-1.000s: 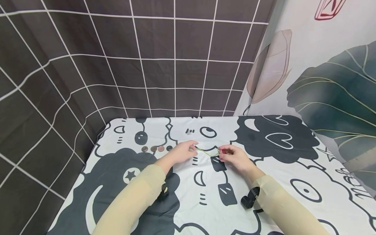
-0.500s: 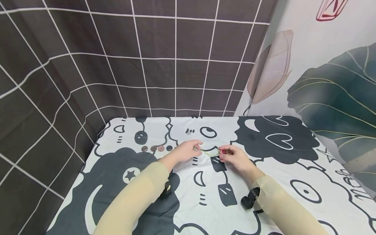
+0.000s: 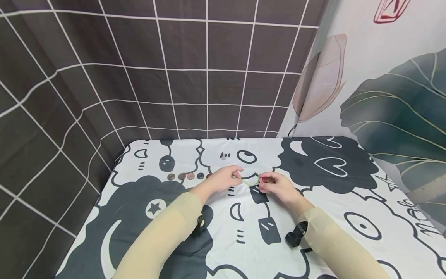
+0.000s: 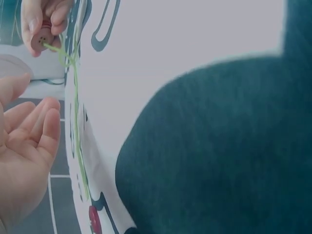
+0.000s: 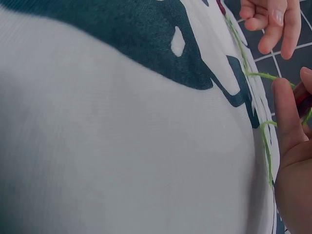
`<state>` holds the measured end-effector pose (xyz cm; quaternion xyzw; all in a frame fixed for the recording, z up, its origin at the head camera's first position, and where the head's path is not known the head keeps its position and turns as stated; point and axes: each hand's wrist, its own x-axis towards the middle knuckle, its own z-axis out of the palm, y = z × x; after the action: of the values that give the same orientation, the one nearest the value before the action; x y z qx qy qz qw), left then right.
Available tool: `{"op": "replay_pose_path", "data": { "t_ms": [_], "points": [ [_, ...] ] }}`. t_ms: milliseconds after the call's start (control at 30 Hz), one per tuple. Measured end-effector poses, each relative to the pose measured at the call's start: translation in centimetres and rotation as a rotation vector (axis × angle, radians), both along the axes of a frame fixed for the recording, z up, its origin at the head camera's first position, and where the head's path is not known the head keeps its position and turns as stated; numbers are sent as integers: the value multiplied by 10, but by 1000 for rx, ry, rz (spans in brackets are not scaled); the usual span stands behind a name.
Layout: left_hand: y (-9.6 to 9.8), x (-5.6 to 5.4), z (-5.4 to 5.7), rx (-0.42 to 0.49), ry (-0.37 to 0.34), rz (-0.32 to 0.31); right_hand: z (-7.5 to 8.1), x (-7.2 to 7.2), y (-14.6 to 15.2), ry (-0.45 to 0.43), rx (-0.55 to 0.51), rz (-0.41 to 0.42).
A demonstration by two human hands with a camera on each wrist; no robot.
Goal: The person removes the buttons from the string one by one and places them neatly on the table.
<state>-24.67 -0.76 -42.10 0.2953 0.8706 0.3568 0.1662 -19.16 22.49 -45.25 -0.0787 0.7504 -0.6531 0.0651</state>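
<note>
Though mostly covered by fingers in the head view, plainly seen from the left wrist as a stack of buttons [image 4: 41, 40], with one round pinkish-brown face and small holes turned toward that camera and red edges behind. Pinched between the thumb and fingers of the right hand [image 3: 283, 189], over the middle of the printed cloth [image 3: 223, 228]. Too hidden to count how many in the stack.

Threaded out of that face: one green string [image 4: 76, 112], running past the left hand [image 3: 222, 179] toward a red button [image 4: 95, 219] on the cloth. Reduced to a short, slack line between the two hands in the head view. Best shown from the right wrist: a further length of string dropping below one finger of the right hand, beside a mere sliver of red.

Relaxed in the left hand, with fingers loosely bent and, in both wrist views, apart from the string; gripping nothing. Stretched forward and angled inward, both forearms in cream sleeves [image 3: 334, 236], with one black wrist device [image 3: 296, 234] visible on each.

Counted in the head view: two hands, four round buttons [image 3: 190, 176] in a row left of the left hand, plus a bit of red partly hidden behind it.
</note>
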Motion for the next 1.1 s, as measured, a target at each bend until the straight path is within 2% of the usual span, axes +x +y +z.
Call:
{"op": "replay_pose_path", "data": {
  "t_ms": [300, 600, 867, 1100],
  "points": [
    [5, 1, 1, 13, -24, -13, 1, 1, 1, -7, -26, -7],
    [11, 4, 1, 53, -41, -15, 1, 2, 1, -3, 40, 1],
    [18, 10, -4, 73, -46, -17, 3, 3, 0, -6, 3, 31],
    [22, 15, -8, 83, -101, -31, 3, 2, 0, -27, -31, 44]
  ]
}}
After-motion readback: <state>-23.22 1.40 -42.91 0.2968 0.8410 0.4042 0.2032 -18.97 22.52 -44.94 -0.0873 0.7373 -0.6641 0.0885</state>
